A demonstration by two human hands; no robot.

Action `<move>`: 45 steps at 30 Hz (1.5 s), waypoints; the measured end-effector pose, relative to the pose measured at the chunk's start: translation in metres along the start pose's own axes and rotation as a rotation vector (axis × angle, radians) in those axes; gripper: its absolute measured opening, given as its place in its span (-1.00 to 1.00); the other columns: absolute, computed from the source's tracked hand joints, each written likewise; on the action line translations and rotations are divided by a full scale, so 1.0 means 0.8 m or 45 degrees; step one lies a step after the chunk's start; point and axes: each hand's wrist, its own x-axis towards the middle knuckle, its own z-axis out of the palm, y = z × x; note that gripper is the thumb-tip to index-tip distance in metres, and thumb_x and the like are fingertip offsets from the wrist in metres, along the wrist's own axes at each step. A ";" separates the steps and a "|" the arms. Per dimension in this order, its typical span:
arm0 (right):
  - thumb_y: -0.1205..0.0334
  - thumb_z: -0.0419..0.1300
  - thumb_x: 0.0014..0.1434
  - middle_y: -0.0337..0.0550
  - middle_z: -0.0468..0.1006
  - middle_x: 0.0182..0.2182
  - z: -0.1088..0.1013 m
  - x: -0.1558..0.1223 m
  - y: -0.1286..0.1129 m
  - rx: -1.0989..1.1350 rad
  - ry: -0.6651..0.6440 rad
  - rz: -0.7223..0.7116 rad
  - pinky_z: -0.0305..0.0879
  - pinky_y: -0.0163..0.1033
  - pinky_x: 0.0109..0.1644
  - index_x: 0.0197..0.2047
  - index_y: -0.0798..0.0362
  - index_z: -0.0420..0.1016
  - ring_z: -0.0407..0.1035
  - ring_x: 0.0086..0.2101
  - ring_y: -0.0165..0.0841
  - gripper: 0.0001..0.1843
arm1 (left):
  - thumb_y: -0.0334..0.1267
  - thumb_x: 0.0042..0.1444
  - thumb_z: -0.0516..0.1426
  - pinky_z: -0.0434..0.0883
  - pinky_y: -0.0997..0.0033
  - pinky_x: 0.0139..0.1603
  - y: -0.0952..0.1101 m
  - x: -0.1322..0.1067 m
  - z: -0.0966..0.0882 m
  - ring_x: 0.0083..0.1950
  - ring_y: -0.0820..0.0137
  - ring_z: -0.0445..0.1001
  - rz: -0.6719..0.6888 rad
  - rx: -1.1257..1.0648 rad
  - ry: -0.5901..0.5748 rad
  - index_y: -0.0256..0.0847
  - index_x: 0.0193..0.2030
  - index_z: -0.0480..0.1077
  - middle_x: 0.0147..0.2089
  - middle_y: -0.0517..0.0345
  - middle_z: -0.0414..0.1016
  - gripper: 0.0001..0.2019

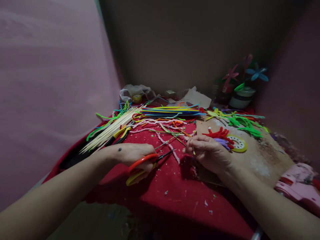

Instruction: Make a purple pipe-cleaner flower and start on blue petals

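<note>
1. On a clock laid flat between the hands, twelve is the far side. At nine, the scissors (153, 156) are held by the left hand (138, 153), with its fingers curled around the orange and yellow handles. The dark blades are pointed toward three.
2. At three, a small pale bit (194, 152) is pinched by the fingertips of the right hand (208, 151). It is too small to be named.
3. Near the blade tips, a fuzzy pink strip (177, 159) is laid on the red cloth (180, 196), which is dotted with tiny scraps.
4. At ten, a pile of thin wooden sticks (113, 129) is spread, with yellow and black pliers (125, 134) just beside it.
5. At twelve, a bundle of bright fuzzy stems (172, 111) is laid sideways.
6. Past the right hand, a brown board (262, 163) is seen. At two, red fuzzy pieces (217, 133), a yellow and white ring (237, 144) and green fuzzy pieces (246, 126) are laid on it.
7. At one, farther back, made flowers (257, 73) are seen standing above a pale pot (242, 97).
8. At four, a pink tool (297, 186) is partly cut off by the edge.
</note>
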 end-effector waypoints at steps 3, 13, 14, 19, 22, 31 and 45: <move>0.29 0.34 -0.23 -0.22 0.48 -0.61 0.000 0.001 0.004 -0.144 0.028 0.018 0.16 -0.30 -0.39 -0.56 0.10 0.54 0.32 -0.54 -0.45 -0.91 | -0.19 -0.02 0.11 0.19 0.55 -0.59 -0.004 0.005 -0.001 -0.61 0.49 0.21 0.059 0.029 0.025 -0.24 -0.55 0.41 -0.66 0.20 0.35 -0.80; 0.26 0.35 -0.19 -0.22 0.45 -0.66 0.014 -0.005 0.010 -0.301 -0.082 0.097 0.10 -0.32 -0.47 -0.59 0.13 0.52 0.24 -0.60 -0.48 -0.87 | -0.28 0.05 0.03 0.21 0.57 -0.49 -0.017 0.008 0.007 -0.50 0.51 0.24 0.060 0.160 0.103 -0.26 -0.45 0.28 -0.52 0.21 0.32 -0.88; 0.26 0.35 -0.20 -0.22 0.45 -0.66 0.014 -0.005 0.010 -0.287 -0.077 0.104 0.11 -0.31 -0.45 -0.58 0.12 0.52 0.25 -0.59 -0.47 -0.87 | -0.28 0.06 0.02 0.21 0.57 -0.48 -0.017 0.008 0.007 -0.49 0.52 0.24 0.072 0.155 0.111 -0.26 -0.44 0.28 -0.51 0.21 0.32 -0.88; 0.24 0.36 -0.19 -0.22 0.47 -0.61 0.015 -0.005 0.015 -0.257 -0.068 0.113 0.11 -0.30 -0.43 -0.54 0.12 0.51 0.27 -0.56 -0.47 -0.85 | -0.27 0.04 0.04 0.23 0.58 -0.50 -0.020 0.010 0.011 -0.48 0.51 0.27 -0.007 0.127 0.170 -0.26 -0.42 0.29 -0.48 0.19 0.36 -0.89; 0.23 0.36 -0.17 -0.24 0.44 -0.61 0.016 -0.004 0.017 -0.268 -0.056 0.092 0.07 -0.32 -0.46 -0.54 0.11 0.50 0.23 -0.57 -0.49 -0.85 | -0.27 0.01 0.05 0.25 0.57 -0.53 -0.020 0.013 0.014 -0.50 0.49 0.32 -0.035 0.016 0.189 -0.25 -0.42 0.30 -0.49 0.19 0.39 -0.91; 0.24 0.35 -0.14 -0.26 0.41 -0.61 0.014 -0.001 0.021 -0.291 -0.058 0.082 0.05 -0.33 -0.48 -0.53 0.11 0.49 0.19 -0.58 -0.50 -0.86 | -0.44 -0.09 -0.03 0.25 0.52 -0.65 0.012 0.031 0.006 -0.68 0.46 0.31 -0.215 -0.124 -0.036 -0.26 -0.48 0.33 -0.68 0.21 0.36 -0.86; 0.27 0.35 -0.16 -0.25 0.42 -0.62 0.013 -0.001 0.019 -0.275 -0.056 0.092 0.07 -0.35 -0.47 -0.54 0.14 0.50 0.22 -0.58 -0.51 -0.86 | -0.31 -0.01 -0.02 0.15 0.61 -0.71 -0.002 0.039 0.020 -0.66 0.54 0.25 -0.187 0.227 0.250 -0.24 -0.50 0.23 -0.62 0.28 0.25 -0.90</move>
